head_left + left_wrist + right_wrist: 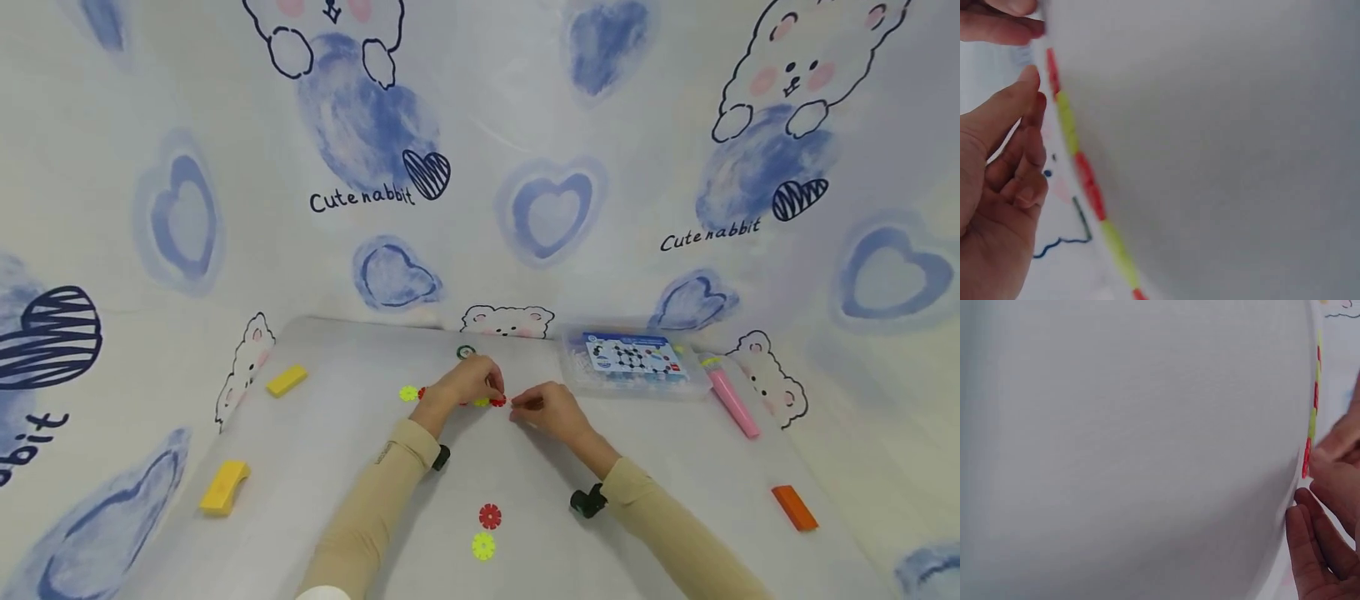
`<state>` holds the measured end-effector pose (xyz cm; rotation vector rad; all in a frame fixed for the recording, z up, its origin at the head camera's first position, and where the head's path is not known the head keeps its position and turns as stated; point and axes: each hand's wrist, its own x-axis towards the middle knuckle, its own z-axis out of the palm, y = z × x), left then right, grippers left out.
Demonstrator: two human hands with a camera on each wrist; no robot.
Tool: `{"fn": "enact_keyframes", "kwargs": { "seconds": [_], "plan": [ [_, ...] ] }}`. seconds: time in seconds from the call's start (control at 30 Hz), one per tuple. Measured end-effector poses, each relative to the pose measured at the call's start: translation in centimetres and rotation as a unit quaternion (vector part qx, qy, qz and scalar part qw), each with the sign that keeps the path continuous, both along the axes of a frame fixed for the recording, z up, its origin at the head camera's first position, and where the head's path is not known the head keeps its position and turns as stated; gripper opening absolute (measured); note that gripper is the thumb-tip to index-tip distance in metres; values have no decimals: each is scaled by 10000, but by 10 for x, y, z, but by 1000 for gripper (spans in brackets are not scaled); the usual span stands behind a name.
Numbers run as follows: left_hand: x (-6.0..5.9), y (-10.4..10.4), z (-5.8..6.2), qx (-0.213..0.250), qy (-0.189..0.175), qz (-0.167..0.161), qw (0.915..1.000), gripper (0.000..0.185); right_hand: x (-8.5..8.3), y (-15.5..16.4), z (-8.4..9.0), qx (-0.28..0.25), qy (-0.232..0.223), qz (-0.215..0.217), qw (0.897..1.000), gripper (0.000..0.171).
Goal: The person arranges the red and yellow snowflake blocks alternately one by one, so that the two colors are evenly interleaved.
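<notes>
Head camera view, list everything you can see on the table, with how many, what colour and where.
row of snowflake discs: several, red and yellow-green alternating, mid-table between the two hands
loose red disc: one, red, near edge of table
loose yellow disc: one, yellow-green, just below the red one
green ring piece: one, dark green, behind the left hand
yellow blocks: two, yellow, left side; second one nearer
orange block: one, orange, right side
pink stick: one, pink, right of the box
clear plastic box: one, clear with blue label, back right
table: one, white
left hand: on the row, fingers curled
right hand: pinching the row's red end disc
</notes>
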<state>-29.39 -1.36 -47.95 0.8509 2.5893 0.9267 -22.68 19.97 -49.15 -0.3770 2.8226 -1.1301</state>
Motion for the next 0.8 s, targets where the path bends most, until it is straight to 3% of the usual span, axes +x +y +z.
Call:
{"fn": "enact_keyframes", "kwargs": {
  "seconds": [0.17,0.3,0.37,0.53,0.67,0.8],
  "plan": [
    [1,2,-6,-20,-24,-62,10000,5,18,9,3,-52,1,388,9992,20],
    [-1,5,-6,-44,38,52,10000,6,37,7,7,-208,267,1382,9898,26],
    [-1,5,-5,-41,13,72,10000,6,49,2,10,-116,388,2108,9767,30],
    [1,4,-3,0,-18,96,10000,6,81,-16,13,637,663,3592,9287,32],
    [0,4,-3,67,-149,146,9998,5,100,-24,11,966,626,4172,9015,36],
    [0,4,-3,80,-281,208,9994,6,110,-27,11,1107,710,4343,8911,33]
  ]
}}
